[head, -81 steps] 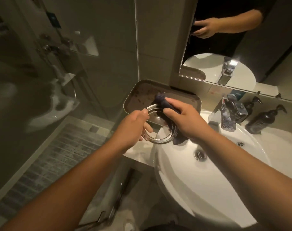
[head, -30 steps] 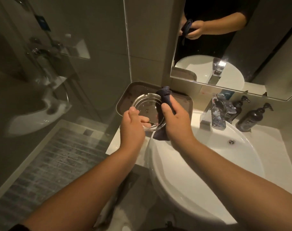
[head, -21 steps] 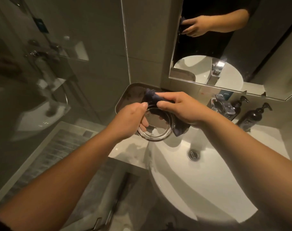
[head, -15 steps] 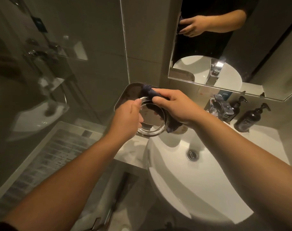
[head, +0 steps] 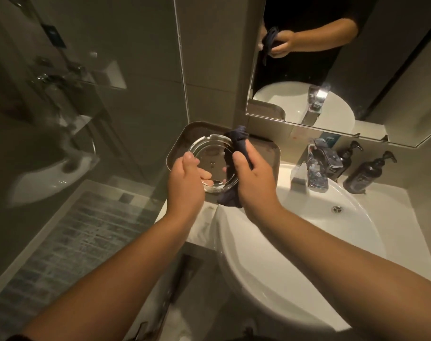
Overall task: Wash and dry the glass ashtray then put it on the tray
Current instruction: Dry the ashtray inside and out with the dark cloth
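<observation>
Partly hidden: glass ashtray [head: 210,159] | behind left hand [head: 184,185], dark cloth [head: 237,153]

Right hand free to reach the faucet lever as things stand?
Probably not yet. The right hand is closed on the dark cloth against the glass ashtray. The path to the faucet itself looks clear, nothing between them.

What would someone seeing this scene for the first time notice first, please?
Most likely the glass ashtray at the centre, held tilted above the metal tray: the left hand grips its near-left rim while the right hand presses a dark cloth over its right edge. Next come the white basin at right and the chrome tap behind it.
</observation>
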`<move>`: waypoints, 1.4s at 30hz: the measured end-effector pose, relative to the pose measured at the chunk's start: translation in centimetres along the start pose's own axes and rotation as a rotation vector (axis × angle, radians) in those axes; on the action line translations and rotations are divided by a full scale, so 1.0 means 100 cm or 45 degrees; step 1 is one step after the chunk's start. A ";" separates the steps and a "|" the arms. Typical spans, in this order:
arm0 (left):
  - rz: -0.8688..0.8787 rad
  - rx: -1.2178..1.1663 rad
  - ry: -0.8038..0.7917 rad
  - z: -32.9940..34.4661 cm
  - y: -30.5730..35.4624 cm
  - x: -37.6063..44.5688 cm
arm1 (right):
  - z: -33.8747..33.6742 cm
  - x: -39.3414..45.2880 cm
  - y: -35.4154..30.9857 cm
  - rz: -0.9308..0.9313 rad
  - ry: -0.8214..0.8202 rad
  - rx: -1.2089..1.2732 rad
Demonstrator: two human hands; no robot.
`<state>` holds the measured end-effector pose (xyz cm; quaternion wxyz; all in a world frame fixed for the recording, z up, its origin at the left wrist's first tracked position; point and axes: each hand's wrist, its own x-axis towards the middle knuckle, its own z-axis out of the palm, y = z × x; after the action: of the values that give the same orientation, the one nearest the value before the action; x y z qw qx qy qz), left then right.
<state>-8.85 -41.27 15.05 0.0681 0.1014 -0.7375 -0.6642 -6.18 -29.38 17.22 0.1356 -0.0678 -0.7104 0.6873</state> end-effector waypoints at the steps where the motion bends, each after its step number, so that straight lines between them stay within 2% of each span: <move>1: 0.021 0.038 -0.081 -0.004 0.002 0.004 | -0.007 0.007 -0.001 -0.018 -0.054 -0.032; 3: 0.063 0.089 -0.313 -0.013 0.009 0.013 | -0.022 0.025 -0.008 -0.056 -0.210 -0.162; 7: 0.104 0.264 -0.718 -0.022 0.028 0.028 | -0.043 0.051 -0.030 -0.045 -0.703 -0.418; 8: 0.133 0.361 -0.761 -0.022 0.031 0.030 | -0.045 0.056 -0.036 -0.044 -0.787 -0.479; 10: 0.215 0.481 -0.724 -0.019 0.035 0.029 | -0.045 0.062 -0.045 -0.037 -0.863 -0.518; 12: 0.305 0.534 -0.568 -0.015 0.035 0.027 | -0.042 0.063 -0.049 -0.027 -0.828 -0.483; 14: 0.315 0.502 -0.407 -0.011 0.034 0.025 | -0.035 0.059 -0.049 -0.042 -0.708 -0.436; 17: 0.228 0.306 -0.218 -0.006 0.030 0.026 | -0.022 0.046 -0.038 -0.132 -0.374 -0.391; 19: 0.219 0.267 -0.104 -0.003 0.027 0.026 | -0.010 0.029 -0.023 -0.103 -0.166 -0.212; 21: 0.180 0.196 -0.001 0.002 0.023 0.024 | 0.005 0.010 -0.007 -0.026 0.006 -0.047; 24: 0.153 0.138 0.097 0.010 0.015 0.018 | 0.020 -0.008 0.007 -0.074 0.191 0.007; 30: 0.053 0.108 0.107 0.011 -0.003 0.007 | 0.021 -0.013 0.020 0.081 0.172 0.078; 34: -0.042 0.145 0.023 0.006 -0.011 0.010 | 0.012 -0.008 0.025 0.107 0.059 0.043; 42: -0.124 0.186 -0.018 -0.009 -0.017 0.015 | 0.005 0.002 0.026 0.218 -0.124 -0.080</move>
<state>-9.98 -42.62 13.39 0.0230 0.1371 -0.7787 -0.6118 -6.77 -29.72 14.64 0.0395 -0.0988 -0.7288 0.6764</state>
